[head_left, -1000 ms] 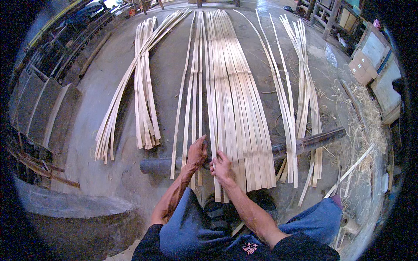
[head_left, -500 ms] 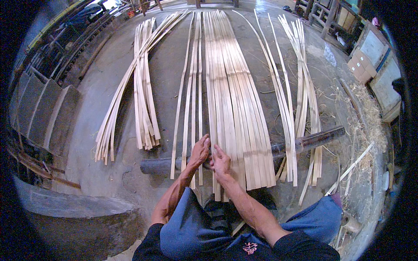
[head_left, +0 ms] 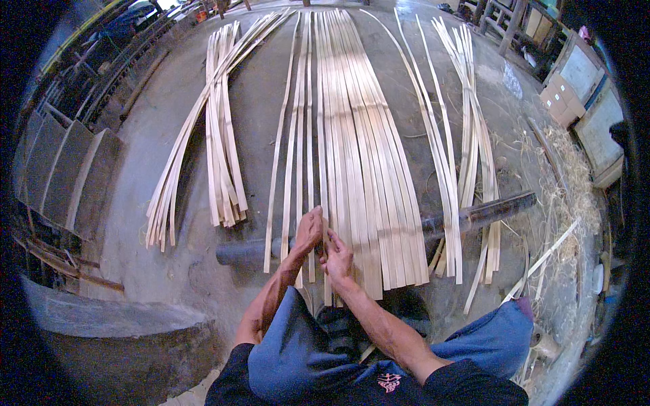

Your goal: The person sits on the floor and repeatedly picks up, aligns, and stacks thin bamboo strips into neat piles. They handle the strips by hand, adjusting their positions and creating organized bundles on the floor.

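Note:
In front of me, pale bamboo strips [head_left: 382,169] lie side by side in a wide row, their near ends over a dark pole [head_left: 237,254]. At the row's left edge is a single bamboo strip [head_left: 326,227] between my hands. My left hand [head_left: 309,230] is closed at its left side, thumb side up. My right hand [head_left: 338,258] grips the same strip from the right, a little closer to me, fingers bent together. The fingertips are partly hidden. Several loose strips [head_left: 291,162] lie just left of the row.
Crossed strip bundles lie at the left [head_left: 223,135] and at the right [head_left: 474,135]. Shavings [head_left: 572,183] are piled on the right, near a cardboard box [head_left: 562,97]. Concrete steps [head_left: 81,176] and a low curved wall [head_left: 122,321] stand at the left.
Both hands have shifted slightly left. The strip between them now stands a little apart from the row's left edge. The whole view has moved slightly.

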`<state>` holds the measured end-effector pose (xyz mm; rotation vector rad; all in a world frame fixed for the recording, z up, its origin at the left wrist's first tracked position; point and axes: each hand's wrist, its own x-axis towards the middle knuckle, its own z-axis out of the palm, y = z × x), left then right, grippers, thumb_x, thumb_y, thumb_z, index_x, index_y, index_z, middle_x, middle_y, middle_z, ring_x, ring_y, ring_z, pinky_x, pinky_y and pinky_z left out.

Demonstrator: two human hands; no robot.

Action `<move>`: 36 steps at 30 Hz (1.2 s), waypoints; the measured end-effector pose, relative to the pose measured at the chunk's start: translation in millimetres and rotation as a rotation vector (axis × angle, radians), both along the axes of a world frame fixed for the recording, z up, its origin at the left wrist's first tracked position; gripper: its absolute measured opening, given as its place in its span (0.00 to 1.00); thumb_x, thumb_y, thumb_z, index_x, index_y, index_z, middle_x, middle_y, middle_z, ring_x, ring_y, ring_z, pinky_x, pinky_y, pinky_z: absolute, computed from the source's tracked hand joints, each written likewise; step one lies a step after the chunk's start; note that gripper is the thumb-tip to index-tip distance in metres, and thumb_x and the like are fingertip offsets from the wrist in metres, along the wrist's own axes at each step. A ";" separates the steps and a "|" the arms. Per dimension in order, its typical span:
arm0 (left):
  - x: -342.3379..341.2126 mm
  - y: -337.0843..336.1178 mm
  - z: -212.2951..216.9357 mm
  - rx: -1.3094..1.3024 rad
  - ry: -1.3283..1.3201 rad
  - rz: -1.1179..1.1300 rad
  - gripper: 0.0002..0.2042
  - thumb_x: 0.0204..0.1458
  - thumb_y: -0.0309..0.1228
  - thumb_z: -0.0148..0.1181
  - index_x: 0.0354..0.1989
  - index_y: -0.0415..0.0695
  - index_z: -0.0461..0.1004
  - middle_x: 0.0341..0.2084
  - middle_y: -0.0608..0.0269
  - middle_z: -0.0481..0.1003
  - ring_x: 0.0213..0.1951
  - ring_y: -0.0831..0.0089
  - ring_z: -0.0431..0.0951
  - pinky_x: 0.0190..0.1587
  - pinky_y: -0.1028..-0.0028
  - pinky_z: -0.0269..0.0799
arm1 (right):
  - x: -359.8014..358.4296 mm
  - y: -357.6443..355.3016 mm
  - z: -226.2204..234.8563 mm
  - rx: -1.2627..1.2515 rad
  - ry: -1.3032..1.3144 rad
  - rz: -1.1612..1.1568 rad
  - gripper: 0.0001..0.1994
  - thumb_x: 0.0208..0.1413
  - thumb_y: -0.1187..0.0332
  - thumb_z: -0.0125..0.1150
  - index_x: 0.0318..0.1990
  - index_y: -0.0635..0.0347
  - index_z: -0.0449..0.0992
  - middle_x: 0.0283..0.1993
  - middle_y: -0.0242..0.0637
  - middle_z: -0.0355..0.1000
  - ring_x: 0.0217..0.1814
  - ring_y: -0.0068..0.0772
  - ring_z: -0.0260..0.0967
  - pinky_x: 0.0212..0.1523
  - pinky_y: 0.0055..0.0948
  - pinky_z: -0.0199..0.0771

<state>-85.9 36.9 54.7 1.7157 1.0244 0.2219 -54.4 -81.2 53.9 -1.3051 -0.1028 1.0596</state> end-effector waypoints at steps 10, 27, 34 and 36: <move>4.5 -4.1 -0.5 -0.335 -0.291 0.061 0.15 0.52 0.29 0.41 0.45 0.37 0.67 0.33 0.60 0.72 0.33 0.74 0.71 0.35 0.76 0.69 | 7.7 -2.6 8.0 -0.055 -0.064 0.063 0.19 0.56 0.73 0.43 0.56 0.53 0.60 0.21 0.31 0.63 0.14 0.16 0.56 0.10 0.16 0.57; 11.1 5.7 -17.8 -0.374 -0.200 0.112 0.14 0.47 0.28 0.49 0.41 0.33 0.68 0.25 0.61 0.72 0.22 0.77 0.69 0.23 0.79 0.66 | 9.8 0.7 11.3 0.014 -0.207 0.024 0.18 0.55 0.74 0.44 0.55 0.58 0.61 0.22 0.31 0.64 0.14 0.16 0.58 0.10 0.18 0.60; 13.2 -10.4 -3.9 0.011 -0.153 0.203 0.17 0.42 0.27 0.49 0.42 0.31 0.67 0.23 0.57 0.72 0.25 0.74 0.71 0.28 0.76 0.68 | 21.1 -4.4 4.1 -0.118 -0.173 0.059 0.18 0.54 0.74 0.45 0.55 0.52 0.62 0.21 0.29 0.63 0.14 0.16 0.58 0.09 0.17 0.57; 14.4 -18.6 -1.2 0.041 -0.180 0.321 0.16 0.43 0.27 0.47 0.41 0.31 0.66 0.21 0.59 0.71 0.24 0.75 0.71 0.27 0.76 0.68 | 22.9 -4.0 3.4 -0.104 -0.152 0.057 0.19 0.54 0.74 0.45 0.54 0.52 0.62 0.21 0.28 0.63 0.14 0.16 0.57 0.10 0.17 0.57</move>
